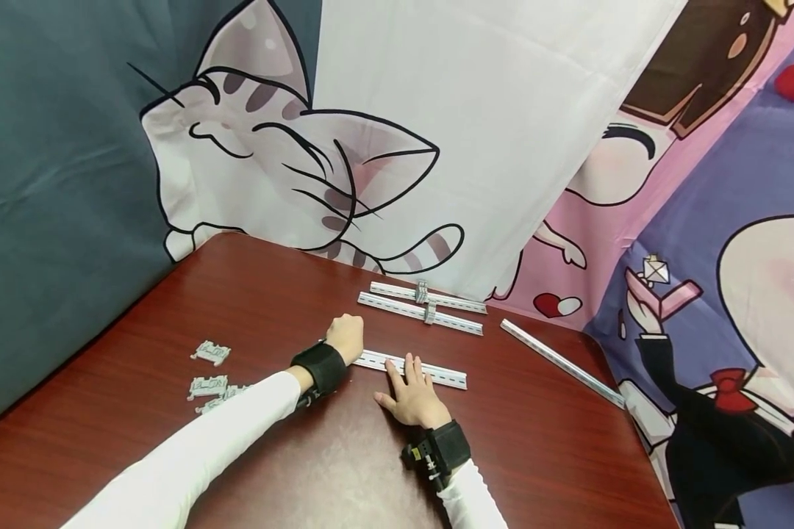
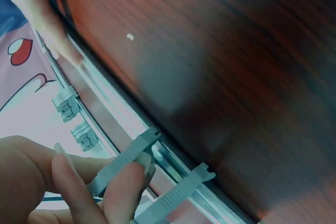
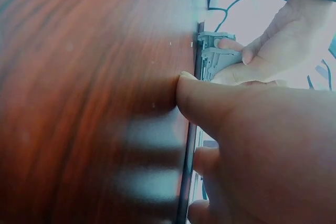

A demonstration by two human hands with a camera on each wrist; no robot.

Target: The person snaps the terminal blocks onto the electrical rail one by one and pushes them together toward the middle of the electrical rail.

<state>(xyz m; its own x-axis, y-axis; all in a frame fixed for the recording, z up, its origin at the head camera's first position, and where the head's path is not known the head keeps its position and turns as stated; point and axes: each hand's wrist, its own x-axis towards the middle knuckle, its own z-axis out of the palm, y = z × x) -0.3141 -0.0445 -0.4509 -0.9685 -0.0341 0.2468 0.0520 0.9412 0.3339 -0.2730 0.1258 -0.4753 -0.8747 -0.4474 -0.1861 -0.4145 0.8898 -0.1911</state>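
Note:
My left hand point(image 1: 345, 339) pinches a grey plastic DIN-rail clip point(image 2: 118, 165) against the slotted metal DIN rail point(image 1: 437, 372) in front of me. A second grey clip point(image 2: 176, 195) sits on the same rail, close beside the pinched one. In the head view both clips are hidden behind the hand. Fingers of my right hand point(image 1: 415, 397) are spread and rest on the rail, while its thumb lies on the table just before the near edge. In the right wrist view the clips point(image 3: 212, 56) stand against the rail at my left fingertips.
Two more rails point(image 1: 387, 300) lie behind, each carrying grey clips point(image 1: 430, 313). A bare rail point(image 1: 562, 361) lies slanted at the right. Several loose grey clips point(image 1: 210, 353) lie on the brown table point(image 1: 271, 294) at left, some partly behind my left sleeve. Printed cloth point(image 1: 503, 110) hangs behind.

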